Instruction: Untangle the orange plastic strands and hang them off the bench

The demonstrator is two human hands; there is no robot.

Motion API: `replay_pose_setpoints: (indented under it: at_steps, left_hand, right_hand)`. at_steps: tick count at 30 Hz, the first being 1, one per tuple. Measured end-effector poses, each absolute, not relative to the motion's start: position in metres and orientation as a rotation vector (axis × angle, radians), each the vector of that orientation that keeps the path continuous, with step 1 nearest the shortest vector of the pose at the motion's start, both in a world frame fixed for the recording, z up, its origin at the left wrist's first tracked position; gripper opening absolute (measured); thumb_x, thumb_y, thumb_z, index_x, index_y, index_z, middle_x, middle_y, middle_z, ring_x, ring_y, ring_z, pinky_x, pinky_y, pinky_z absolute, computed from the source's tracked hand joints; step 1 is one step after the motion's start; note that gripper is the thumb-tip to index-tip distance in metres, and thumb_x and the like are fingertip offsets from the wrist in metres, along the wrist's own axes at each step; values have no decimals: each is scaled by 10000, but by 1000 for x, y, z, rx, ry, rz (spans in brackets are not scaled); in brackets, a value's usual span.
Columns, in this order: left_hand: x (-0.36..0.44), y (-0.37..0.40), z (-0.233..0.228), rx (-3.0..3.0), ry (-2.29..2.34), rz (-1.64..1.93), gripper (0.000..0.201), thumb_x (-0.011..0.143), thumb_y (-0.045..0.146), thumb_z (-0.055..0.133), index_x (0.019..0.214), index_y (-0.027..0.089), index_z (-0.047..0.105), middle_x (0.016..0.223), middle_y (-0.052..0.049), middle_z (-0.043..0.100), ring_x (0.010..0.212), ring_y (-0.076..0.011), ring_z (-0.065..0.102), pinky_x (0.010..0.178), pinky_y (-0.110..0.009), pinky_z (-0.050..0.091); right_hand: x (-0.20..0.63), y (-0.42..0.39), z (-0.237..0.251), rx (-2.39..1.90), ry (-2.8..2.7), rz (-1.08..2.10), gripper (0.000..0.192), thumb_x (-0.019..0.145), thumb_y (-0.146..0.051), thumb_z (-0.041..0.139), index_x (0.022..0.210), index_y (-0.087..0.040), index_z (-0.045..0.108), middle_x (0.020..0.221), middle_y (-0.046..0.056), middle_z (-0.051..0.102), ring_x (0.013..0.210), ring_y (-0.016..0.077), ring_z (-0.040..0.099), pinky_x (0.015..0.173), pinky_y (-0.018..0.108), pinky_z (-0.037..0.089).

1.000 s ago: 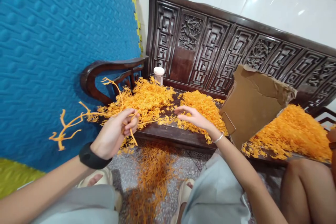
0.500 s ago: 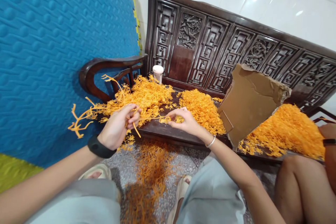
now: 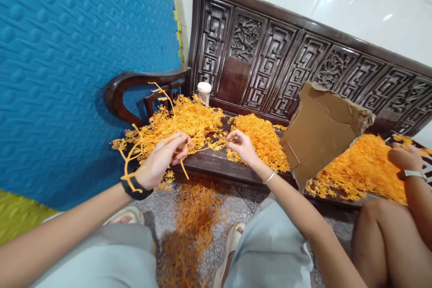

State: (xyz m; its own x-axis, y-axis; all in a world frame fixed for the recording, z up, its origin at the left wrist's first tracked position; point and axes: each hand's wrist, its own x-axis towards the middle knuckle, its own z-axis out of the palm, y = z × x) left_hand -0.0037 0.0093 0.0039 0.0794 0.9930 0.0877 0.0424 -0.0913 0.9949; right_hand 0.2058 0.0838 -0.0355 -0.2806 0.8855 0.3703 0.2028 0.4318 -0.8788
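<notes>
While the person sits facing the bench, this is what I see.

Left hand: left hand (image 3: 162,157) is closed on a bunch of orange sprigs (image 3: 141,144), thumb and fingers pressed together round the stems; the branched ends fan out to the left and curl down past the wrist.
Right hand: right hand (image 3: 240,145) pinches the far end of one thin strand (image 3: 205,147) between thumb and forefinger, the other fingers loosely curled.
Change: a second ago the right hand lay spread over the pile; now it has closed on the strand and the two hands sit closer, with the strand stretched taut between them. The bunch has swung in from the blue mat toward the bench.
Meaning: I judge one strand is being drawn free of the bunch.
Bench: bench (image 3: 216,166) carries loose heaps (image 3: 259,139) on the seat, just behind both hands.
Floor: scraps (image 3: 195,216) lie between the feet.
Nearby: cardboard (image 3: 320,130) leans on the seat; a cup (image 3: 204,92) stands at the back; another person's hand (image 3: 403,157) rests over the right heap.
</notes>
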Motion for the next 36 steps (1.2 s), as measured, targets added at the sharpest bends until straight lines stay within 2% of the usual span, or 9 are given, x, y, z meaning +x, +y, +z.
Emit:
replay_pose_setpoints:
  at_steps: [7,11,17,22,27,31,33,36]
  left_hand:
    - [4,1,4,1354,1163,1137,235,777,353,388,638,176,455,416,67,266,395,-74,217,383,-180,179]
    - [9,4,-3,1218,1157,1136,258,763,359,402,583,175,428,405,86,172,370,-63,139,356,-170,109]
    - [6,8,-8,1079,1111,1133,310,743,348,433,497,175,358,415,92,132,364,-51,97,340,-160,86]
    - [4,8,-8,1043,1096,1118,358,736,359,436,460,181,295,412,92,132,357,-45,94,332,-150,81]
    - [-2,5,-6,942,1113,1143,299,749,327,419,499,177,351,392,99,131,339,-48,87,320,-153,84]
    - [-28,-8,-1,876,1085,1206,314,765,320,420,493,179,354,402,90,123,348,-57,127,330,-164,174]
    - [-41,-14,-2,900,1082,1258,315,768,328,433,499,175,370,415,86,129,363,-58,147,348,-164,210]
    - [-53,-16,-6,879,1075,1257,290,769,323,435,524,173,396,423,86,121,365,-57,130,340,-165,191]
  right_hand:
    - [203,89,-41,-1080,-1888,541,132,640,-170,490,761,-190,441,673,-37,469,570,80,437,555,204,362]
    - [199,96,-46,-1127,-1899,438,105,642,-177,478,740,-187,441,671,-33,476,588,87,448,581,212,373]
    - [194,101,-50,-1182,-1827,467,87,640,-169,469,723,-184,448,620,-38,473,552,88,446,542,204,368]
    - [181,95,-47,-1174,-1787,346,32,670,-169,451,700,-175,460,616,-29,493,540,86,456,564,212,373]
    - [188,110,-51,-1210,-1737,322,55,669,-171,441,705,-168,483,658,-13,526,570,97,478,595,230,384]
    - [239,133,-54,-1452,-1419,303,104,636,-172,438,718,-158,501,589,-11,503,530,117,460,540,243,375]
    - [260,142,-58,-1395,-1469,335,155,637,-219,470,767,-152,521,650,10,541,574,126,482,572,254,392]
    - [267,148,-70,-1270,-1699,452,194,652,-288,499,765,-146,566,762,47,595,659,138,518,643,271,407]
